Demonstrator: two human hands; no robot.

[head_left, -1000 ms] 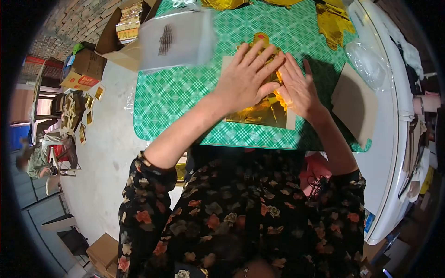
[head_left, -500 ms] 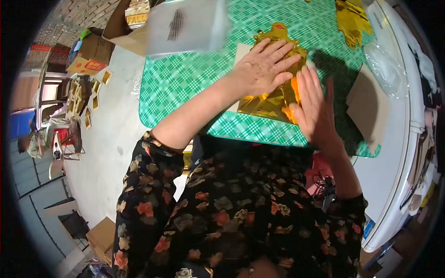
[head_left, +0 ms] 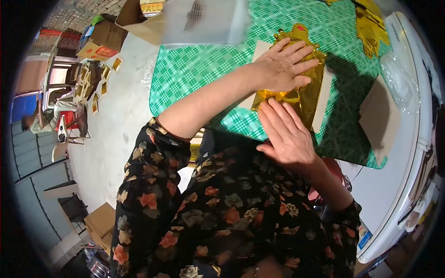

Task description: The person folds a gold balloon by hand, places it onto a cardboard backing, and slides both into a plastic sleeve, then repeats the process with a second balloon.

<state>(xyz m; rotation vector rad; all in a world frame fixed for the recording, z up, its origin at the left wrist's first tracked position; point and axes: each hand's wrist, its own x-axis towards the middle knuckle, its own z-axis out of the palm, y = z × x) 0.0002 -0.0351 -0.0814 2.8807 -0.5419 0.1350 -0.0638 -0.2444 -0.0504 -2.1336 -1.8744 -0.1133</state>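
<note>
A shiny gold foil piece with a shaped far edge and a small red spot lies on a beige cardboard sheet, over a green checked tablecloth. My left hand presses flat on the foil, fingers spread, covering its middle. At the foil's near edge, my right hand is stretched out with its fingertips at the crumpled part. Nothing is gripped in either hand; the foil under the left palm is hidden.
More gold foil lies at the table's far right, near a clear plastic bag and a cardboard piece. Translucent plastic sheets and an open carton are at the far left. A person sits farther left.
My right hand has moved from the foil's right side to its near edge. The foil's right side now lies flatter, with cardboard showing beside it. My left hand stays on the foil.
</note>
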